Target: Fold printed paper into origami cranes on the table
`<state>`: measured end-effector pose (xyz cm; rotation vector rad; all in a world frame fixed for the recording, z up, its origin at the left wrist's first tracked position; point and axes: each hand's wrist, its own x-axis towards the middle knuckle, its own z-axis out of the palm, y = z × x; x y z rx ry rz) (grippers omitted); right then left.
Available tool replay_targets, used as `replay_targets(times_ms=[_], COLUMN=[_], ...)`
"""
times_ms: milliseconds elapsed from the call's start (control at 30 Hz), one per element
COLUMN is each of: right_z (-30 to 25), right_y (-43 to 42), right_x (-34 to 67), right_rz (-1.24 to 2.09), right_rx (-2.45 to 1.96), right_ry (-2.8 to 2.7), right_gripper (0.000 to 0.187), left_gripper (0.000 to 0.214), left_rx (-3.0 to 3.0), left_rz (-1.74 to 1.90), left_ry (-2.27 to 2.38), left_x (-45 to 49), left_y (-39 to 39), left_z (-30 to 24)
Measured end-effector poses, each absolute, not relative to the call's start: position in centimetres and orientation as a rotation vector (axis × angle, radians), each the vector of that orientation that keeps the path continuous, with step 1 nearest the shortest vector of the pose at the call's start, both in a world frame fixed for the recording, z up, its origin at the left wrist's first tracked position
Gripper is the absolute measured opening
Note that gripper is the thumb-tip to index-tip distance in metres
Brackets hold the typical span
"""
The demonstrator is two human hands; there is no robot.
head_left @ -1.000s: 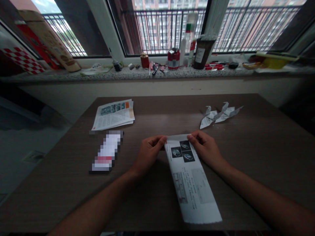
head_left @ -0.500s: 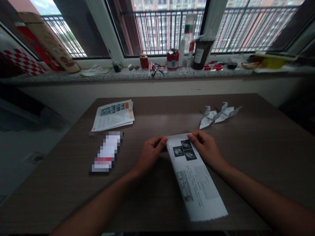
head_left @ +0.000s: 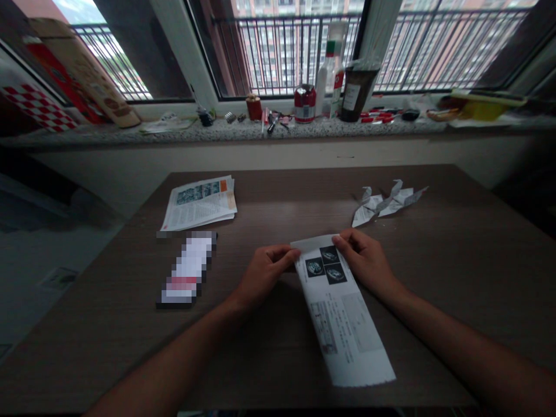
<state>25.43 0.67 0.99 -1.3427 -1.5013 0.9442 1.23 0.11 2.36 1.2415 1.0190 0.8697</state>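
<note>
A long printed strip of paper [head_left: 347, 324] slants from the middle of the table down toward me, three dark square pictures near its far end. My left hand [head_left: 267, 269] pinches its far left corner between thumb and fingers. At the far right corner my right hand [head_left: 362, 258] grips the same sheet, thumb on top. The near end of the paper hangs free, with a slightly ragged edge. Beyond my right hand sit folded paper birds [head_left: 391, 202], side by side.
On the left of the brown table [head_left: 278, 197] lie a stack of printed sheets [head_left: 200, 202] and a phone [head_left: 189, 269] with a blurred screen. The stone windowsill [head_left: 234, 132] behind carries a red can [head_left: 304, 104], a bottle, a dark cup [head_left: 356, 92] and small tools.
My left thumb has shifted slightly along the paper's corner, and more of the far edge shows. The near end of the paper has moved a little left. My right hand stays in place.
</note>
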Motion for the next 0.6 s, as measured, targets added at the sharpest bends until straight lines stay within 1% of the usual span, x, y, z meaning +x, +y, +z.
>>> replay_targets(times_ms=[300,600], right_z=[1.13,0.87], right_y=[0.80,0.98], right_x=[25.46,25.66], right_rz=[0.933,0.897], right_rx=[-1.360,-1.373], right_ry=[-1.503,-1.481], right_gripper=[0.034,0.033], left_gripper=[0.032,0.029], left_rx=[1.304,1.247], left_rz=[0.874,0.804], left_ry=[0.969,0.960], left_x=[1.11,1.44], left_y=[0.15,0.01], left_z=[2.24,2.27])
